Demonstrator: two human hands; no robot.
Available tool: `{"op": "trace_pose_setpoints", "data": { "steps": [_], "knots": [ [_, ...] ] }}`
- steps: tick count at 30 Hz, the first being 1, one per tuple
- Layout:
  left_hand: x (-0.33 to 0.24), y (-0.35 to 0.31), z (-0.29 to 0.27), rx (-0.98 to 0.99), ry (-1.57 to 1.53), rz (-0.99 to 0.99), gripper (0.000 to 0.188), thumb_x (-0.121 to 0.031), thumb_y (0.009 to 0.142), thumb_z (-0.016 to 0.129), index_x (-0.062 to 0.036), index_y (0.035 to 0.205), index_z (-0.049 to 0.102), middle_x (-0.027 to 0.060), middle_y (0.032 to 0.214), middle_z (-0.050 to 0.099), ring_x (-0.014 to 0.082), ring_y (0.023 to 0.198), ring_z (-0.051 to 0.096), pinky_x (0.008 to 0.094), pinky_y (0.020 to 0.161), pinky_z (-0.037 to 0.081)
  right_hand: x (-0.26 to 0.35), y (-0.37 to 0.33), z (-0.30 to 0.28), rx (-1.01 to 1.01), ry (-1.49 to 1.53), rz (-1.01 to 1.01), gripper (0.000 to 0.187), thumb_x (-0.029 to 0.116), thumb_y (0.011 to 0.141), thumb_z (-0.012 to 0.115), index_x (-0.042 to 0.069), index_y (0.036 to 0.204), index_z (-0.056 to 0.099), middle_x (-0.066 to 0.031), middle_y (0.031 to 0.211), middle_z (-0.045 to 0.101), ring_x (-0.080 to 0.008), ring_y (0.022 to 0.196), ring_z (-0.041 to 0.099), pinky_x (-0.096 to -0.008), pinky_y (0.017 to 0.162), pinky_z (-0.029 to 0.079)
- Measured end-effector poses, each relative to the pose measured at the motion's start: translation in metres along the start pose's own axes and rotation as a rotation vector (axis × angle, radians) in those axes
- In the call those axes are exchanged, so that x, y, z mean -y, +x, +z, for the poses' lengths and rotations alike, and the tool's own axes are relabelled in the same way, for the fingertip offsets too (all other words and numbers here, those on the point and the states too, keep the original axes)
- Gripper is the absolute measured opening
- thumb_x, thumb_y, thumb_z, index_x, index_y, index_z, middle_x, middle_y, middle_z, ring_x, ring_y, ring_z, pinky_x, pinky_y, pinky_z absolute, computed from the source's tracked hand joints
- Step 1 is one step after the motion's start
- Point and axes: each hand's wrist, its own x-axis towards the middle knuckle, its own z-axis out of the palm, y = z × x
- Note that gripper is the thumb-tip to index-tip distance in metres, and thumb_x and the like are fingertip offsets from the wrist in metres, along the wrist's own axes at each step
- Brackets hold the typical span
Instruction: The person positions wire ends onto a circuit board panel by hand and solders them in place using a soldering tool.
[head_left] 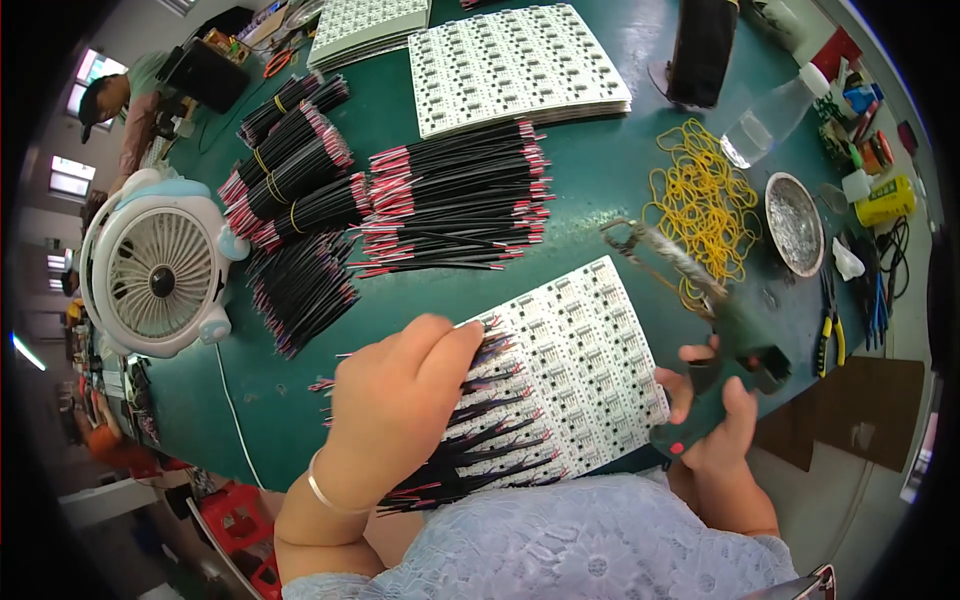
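A white circuit board panel [590, 350] lies at a slant on the table's near edge. Rows of black wires with red ends [500, 435] spread over its left part. My left hand [400, 395] is closed above that side, its fingertips pinching a wire at the board's upper left; the fingers cover most of it. Over the board's right edge, my right hand [725, 425] grips a green soldering gun [725, 385], slightly blurred. Its metal barrel points up and left, with the tip above the table, apart from the board.
Black wire bundles [300, 175] and a loose wire pile [455, 195] lie beyond the board, below stacked panels [520, 70]. A fan [160, 270] stands left. Yellow rubber bands [705, 200], a bottle [775, 115], a metal dish [795, 225] and pliers [830, 325] are right. Another person [140, 110] sits far left.
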Motion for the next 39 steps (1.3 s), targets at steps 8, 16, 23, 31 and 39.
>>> {"op": "trace_pose_setpoints", "data": {
  "steps": [8, 16, 23, 31, 39],
  "knots": [
    [0.024, 0.002, 0.05, 0.061, 0.079, 0.03, 0.038, -0.002, 0.06, 0.068, -0.0105, 0.096, 0.069, 0.0036, 0.071, 0.048, 0.0215, 0.057, 0.052, 0.0336, 0.05, 0.042, 0.097, 0.005, -0.01, 0.159, -1.338, -0.195, 0.074, 0.055, 0.085, 0.059, -0.005, 0.125, 0.045, -0.0112, 0.096, 0.065, -0.0185, 0.081, 0.064, -0.0275, 0.064, 0.049],
    [0.035, 0.0, 0.075, -0.08, -0.04, -0.009, 0.031, -0.001, 0.063, 0.066, -0.0087, 0.092, 0.071, 0.0045, 0.078, 0.055, 0.0221, 0.065, 0.057, 0.0337, 0.053, 0.045, 0.055, 0.014, -0.004, 0.325, -0.941, 0.018, 0.049, 0.021, 0.083, 0.065, -0.005, 0.123, 0.052, -0.0103, 0.091, 0.069, -0.0171, 0.068, 0.065, -0.0298, 0.066, 0.052],
    [0.04, -0.006, 0.074, -0.024, -0.083, 0.016, 0.031, -0.001, 0.065, 0.064, -0.0049, 0.095, 0.069, 0.006, 0.08, 0.056, 0.0231, 0.068, 0.057, 0.0345, 0.056, 0.046, 0.0, 0.0, 0.018, 0.2, -0.675, 0.245, 0.034, 0.02, 0.087, 0.059, -0.001, 0.114, 0.057, -0.0081, 0.088, 0.065, -0.0156, 0.065, 0.064, -0.0288, 0.063, 0.051],
    [0.041, -0.006, 0.073, 0.022, -0.079, 0.04, 0.027, -0.003, 0.068, 0.064, -0.0041, 0.095, 0.069, 0.0058, 0.077, 0.053, 0.0228, 0.068, 0.057, 0.0345, 0.058, 0.047, -0.003, 0.007, 0.02, 0.432, -1.058, -0.147, 0.013, 0.008, 0.08, 0.064, 0.003, 0.091, 0.065, -0.0097, 0.081, 0.064, -0.0264, 0.07, 0.064, -0.0344, 0.06, 0.051],
    [0.039, -0.007, 0.073, 0.017, -0.071, 0.033, 0.026, -0.004, 0.069, 0.064, -0.0041, 0.095, 0.068, 0.0059, 0.076, 0.052, 0.0227, 0.067, 0.056, 0.0342, 0.056, 0.047, -0.004, 0.006, 0.018, 0.489, -1.254, -0.152, 0.026, -0.002, 0.066, 0.066, 0.004, 0.092, 0.066, -0.0102, 0.087, 0.066, -0.0293, 0.074, 0.063, -0.0374, 0.066, 0.051]
  ]
}}
